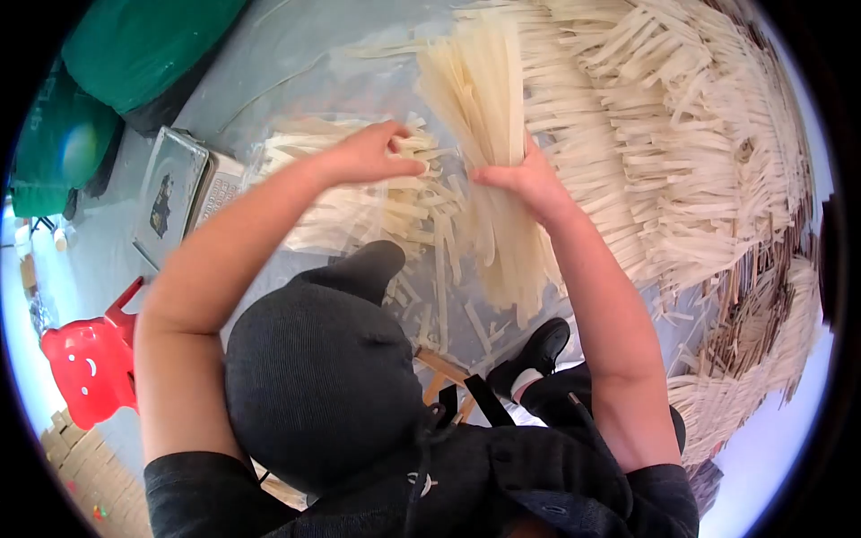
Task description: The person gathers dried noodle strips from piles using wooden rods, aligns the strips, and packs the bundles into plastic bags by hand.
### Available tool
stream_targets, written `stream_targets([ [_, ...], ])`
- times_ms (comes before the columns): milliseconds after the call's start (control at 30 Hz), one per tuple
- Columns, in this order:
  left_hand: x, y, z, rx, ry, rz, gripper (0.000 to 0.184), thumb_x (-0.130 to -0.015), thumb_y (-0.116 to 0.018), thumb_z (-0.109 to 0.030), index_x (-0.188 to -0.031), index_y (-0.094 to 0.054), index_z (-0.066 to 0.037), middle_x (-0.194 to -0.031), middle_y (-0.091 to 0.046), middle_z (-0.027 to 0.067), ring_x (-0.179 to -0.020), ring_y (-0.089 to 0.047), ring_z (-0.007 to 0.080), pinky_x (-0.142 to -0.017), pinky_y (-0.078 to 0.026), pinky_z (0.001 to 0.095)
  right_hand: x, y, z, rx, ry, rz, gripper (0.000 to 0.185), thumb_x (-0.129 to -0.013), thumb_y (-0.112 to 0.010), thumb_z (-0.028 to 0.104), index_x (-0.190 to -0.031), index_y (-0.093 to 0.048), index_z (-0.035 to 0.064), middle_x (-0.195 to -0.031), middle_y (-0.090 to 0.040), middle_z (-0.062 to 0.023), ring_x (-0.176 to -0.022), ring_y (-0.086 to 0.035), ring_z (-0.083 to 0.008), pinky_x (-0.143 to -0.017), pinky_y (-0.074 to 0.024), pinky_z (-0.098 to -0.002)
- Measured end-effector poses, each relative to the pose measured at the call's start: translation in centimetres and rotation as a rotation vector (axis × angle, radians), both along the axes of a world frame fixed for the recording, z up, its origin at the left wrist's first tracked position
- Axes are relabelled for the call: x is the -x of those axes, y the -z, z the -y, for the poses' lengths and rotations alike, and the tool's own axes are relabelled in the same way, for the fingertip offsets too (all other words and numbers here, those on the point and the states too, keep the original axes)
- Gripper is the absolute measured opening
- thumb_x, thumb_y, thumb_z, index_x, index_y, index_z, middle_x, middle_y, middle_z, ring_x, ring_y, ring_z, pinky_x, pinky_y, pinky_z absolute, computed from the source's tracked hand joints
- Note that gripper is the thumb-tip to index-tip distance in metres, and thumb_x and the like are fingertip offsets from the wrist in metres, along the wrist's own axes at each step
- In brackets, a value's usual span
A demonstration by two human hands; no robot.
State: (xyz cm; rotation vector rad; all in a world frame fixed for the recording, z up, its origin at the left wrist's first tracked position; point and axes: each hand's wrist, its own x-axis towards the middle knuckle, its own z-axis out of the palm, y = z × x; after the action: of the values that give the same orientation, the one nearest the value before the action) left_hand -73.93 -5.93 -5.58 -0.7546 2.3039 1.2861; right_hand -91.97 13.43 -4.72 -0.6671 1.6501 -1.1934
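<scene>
A bundle of long, flat, cream-coloured strips (489,99) stands nearly upright in my right hand (527,184), whose thumb and fingers are wrapped round its middle. The strips fan out above and below the grip. My left hand (377,154) is to the left of the bundle and apart from it, fingers curved, with a gap between them and the thumb. Below that hand lies a loose pile of similar strips (314,211), partly under clear plastic. Shorter strips (439,233) are scattered between the pile and the bundle.
Large layered heaps of strips (664,143) fill the right side. At upper left are green sacks (148,54) and a metal box (170,193). A red stool with a face design (90,368) stands at far left. My dark cap (323,386) blocks the lower middle.
</scene>
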Motion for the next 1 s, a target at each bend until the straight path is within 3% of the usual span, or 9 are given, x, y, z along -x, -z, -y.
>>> stream_targets([
  [33, -1.2, 3.5, -0.5, 0.346, -0.026, -0.005, 0.066, -0.083, -0.072, -0.037, -0.135, -0.047, -0.007, -0.124, -0.054, 0.0120, -0.108, -0.057, 0.0246, -0.093, -0.049, 0.0373, -0.4, 0.4, 0.2, -0.003, -0.013, -0.004, 0.089, -0.062, -0.081, 0.016, -0.139, -0.039, 0.0049, -0.123, -0.058, -0.0120, -0.112, -0.056, -0.0218, -0.096, -0.0453, -0.0355],
  [167, -5.0, 10.1, -0.1, 0.399, -0.101, 0.002, 0.048, -0.086, -0.068, -0.033, -0.119, -0.054, -0.002, -0.117, -0.057, 0.0109, -0.103, -0.061, 0.0243, -0.085, -0.053, 0.0347, -2.2, 1.6, 0.6, -0.104, -0.046, -0.069, 0.093, -0.062, -0.080, 0.017, -0.143, -0.036, 0.0098, -0.124, -0.059, -0.0120, -0.112, -0.057, -0.0228, -0.096, -0.0457, -0.0348],
  [233, -6.5, 10.4, 0.9, -0.389, -0.694, -0.201, 0.027, -0.089, -0.063, -0.019, -0.109, -0.057, -0.001, -0.096, -0.059, 0.0051, -0.084, -0.062, 0.0171, -0.074, -0.054, 0.0273, -3.2, 3.0, 1.0, -0.132, -0.070, -0.090, 0.095, -0.061, -0.080, 0.017, -0.145, -0.035, 0.0115, -0.122, -0.060, -0.0124, -0.111, -0.058, -0.0231, -0.095, -0.0464, -0.0341],
  [333, -9.0, 9.7, 2.3, -1.009, -1.165, -0.351, 0.017, -0.091, -0.060, -0.012, -0.104, -0.059, -0.002, -0.087, -0.059, 0.0011, -0.074, -0.060, 0.0110, -0.066, -0.054, 0.0238, -4.7, 4.7, 2.6, -0.149, -0.149, -0.205, 0.093, -0.064, -0.078, 0.015, -0.145, -0.035, 0.0106, -0.120, -0.060, -0.0138, -0.112, -0.058, -0.0236, -0.096, -0.0453, -0.0337],
  [500, -10.7, 9.0, 2.9, -1.306, -1.252, -0.547, 0.016, -0.090, -0.062, -0.013, -0.105, -0.061, -0.007, -0.079, -0.056, -0.0041, -0.068, -0.054, 0.0079, -0.062, -0.049, 0.0231, -7.4, 7.3, 3.3, -0.403, -0.539, -0.660, 0.097, -0.065, -0.076, 0.024, -0.149, -0.027, 0.0201, -0.095, -0.067, -0.0197, -0.090, -0.065, -0.0363, -0.082, -0.0518, -0.0407],
  [567, -9.9, 7.2, 2.3, -0.890, -1.108, -0.506, 0.026, -0.092, -0.060, -0.014, -0.116, -0.058, -0.004, -0.086, -0.058, -0.0031, -0.072, -0.057, 0.0064, -0.067, -0.051, 0.0205, -7.7, 8.8, 2.8, -0.417, -0.566, -0.715, 0.098, -0.066, -0.076, 0.025, -0.149, -0.026, 0.0204, -0.095, -0.068, -0.0196, -0.089, -0.065, -0.0368, -0.081, -0.0516, -0.0424],
  [733, -7.1, 2.6, -0.2, -0.672, -0.757, -0.414, 0.031, -0.093, -0.062, -0.017, -0.122, -0.057, -0.011, -0.095, -0.056, -0.0033, -0.081, -0.057, 0.0057, -0.074, -0.050, 0.0229, -8.3, 6.5, 3.6, -0.482, -0.650, -0.867, 0.097, -0.068, -0.076, 0.028, -0.149, -0.024, 0.0222, -0.093, -0.068, -0.0177, -0.086, -0.066, -0.0356, -0.077, -0.0515, -0.0438],
  [900, -4.4, -0.5, -2.9, -0.705, -0.768, -0.464, 0.030, -0.092, -0.065, -0.015, -0.120, -0.057, -0.009, -0.098, -0.055, -0.0026, -0.081, -0.057, 0.0066, -0.073, -0.050, 0.0225, -9.1, 1.8, 6.2, -0.466, -0.723, -1.174, 0.064, -0.068, -0.074, 0.025, -0.127, -0.050, 0.0196, -0.088, -0.067, -0.0121, -0.084, -0.065, -0.0297, -0.073, -0.0502, -0.0404],
  [1000, -3.7, -1.6, -4.1, -0.799, -0.647, -0.516, 0.028, -0.091, -0.065, -0.011, -0.117, -0.056, -0.006, -0.095, -0.056, -0.0013, -0.079, -0.058, 0.0070, -0.072, -0.050, 0.0227, -8.5, 1.7, 7.9, -0.215, -0.757, -0.989, 0.046, -0.067, -0.073, 0.025, -0.109, -0.058, 0.0134, -0.092, -0.068, -0.0081, -0.088, -0.065, -0.0266, -0.077, -0.0501, -0.0378],
])
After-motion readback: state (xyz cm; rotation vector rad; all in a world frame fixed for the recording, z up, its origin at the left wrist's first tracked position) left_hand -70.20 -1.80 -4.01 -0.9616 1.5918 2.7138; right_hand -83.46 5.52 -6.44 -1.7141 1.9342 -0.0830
